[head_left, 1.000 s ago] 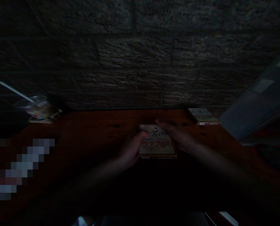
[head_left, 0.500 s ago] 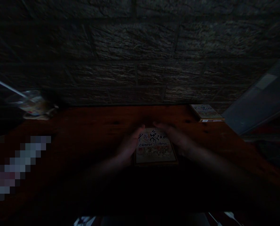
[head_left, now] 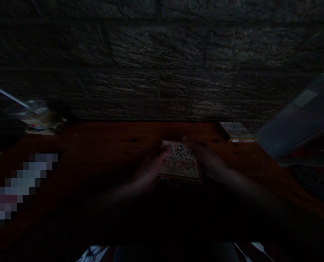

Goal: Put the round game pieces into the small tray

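Observation:
A flat box labelled "Chinese chess" lies slightly turned on the dark reddish wooden table. My left hand is at the box's left side, its thumb over the upper left of the lid. At the right side, my right hand has its fingers along the box's edge, with a fingertip near the far edge. Both hands hold the box between them. The image is very dark, and the undersides of my hands are hidden.
A second similar box lies at the back right, near a grey panel. On the back left stands a clear cup with a straw. A stone block wall rises behind the table.
The box has turned slightly and shifted a little away from me, its far edge now showing. My hands have moved with it, and my left thumb lies further over the lid.

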Demonstrator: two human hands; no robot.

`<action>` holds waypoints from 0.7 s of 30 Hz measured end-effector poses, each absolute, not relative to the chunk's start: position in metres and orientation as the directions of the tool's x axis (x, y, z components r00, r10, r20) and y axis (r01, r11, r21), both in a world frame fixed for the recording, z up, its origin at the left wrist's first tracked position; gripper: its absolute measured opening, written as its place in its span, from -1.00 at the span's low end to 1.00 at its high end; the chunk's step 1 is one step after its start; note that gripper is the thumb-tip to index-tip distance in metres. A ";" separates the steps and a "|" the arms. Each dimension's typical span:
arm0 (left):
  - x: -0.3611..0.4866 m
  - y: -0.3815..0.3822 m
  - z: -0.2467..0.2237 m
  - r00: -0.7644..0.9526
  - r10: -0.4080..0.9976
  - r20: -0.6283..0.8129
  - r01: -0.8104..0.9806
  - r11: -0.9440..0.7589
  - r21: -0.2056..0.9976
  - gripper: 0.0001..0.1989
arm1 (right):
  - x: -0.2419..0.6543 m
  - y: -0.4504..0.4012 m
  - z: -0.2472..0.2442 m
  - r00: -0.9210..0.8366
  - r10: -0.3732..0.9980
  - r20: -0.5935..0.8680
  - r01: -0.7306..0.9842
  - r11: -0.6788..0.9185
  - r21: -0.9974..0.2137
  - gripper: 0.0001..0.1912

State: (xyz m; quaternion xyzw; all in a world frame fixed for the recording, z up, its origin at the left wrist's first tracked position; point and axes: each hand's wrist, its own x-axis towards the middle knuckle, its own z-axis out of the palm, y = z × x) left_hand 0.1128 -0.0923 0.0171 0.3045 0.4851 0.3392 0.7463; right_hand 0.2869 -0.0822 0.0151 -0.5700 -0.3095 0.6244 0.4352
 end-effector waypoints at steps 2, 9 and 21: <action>0.113 -0.093 0.015 0.275 0.830 -0.486 -0.222 0.546 0.808 -0.52 | 0.286 -0.083 0.015 -0.006 0.881 -0.474 -0.220 -0.463 -0.858 -0.55; 0.111 -0.086 0.012 0.174 0.893 -0.415 -0.258 0.448 0.856 -0.60 | 0.284 -0.092 0.014 -0.067 0.935 -0.349 -0.051 -0.352 -0.935 -0.48; 0.112 -0.089 0.011 0.151 0.915 -0.373 -0.228 0.400 0.888 -0.59 | 0.283 -0.100 0.012 -0.129 0.939 -0.319 -0.050 -0.327 -0.944 -0.35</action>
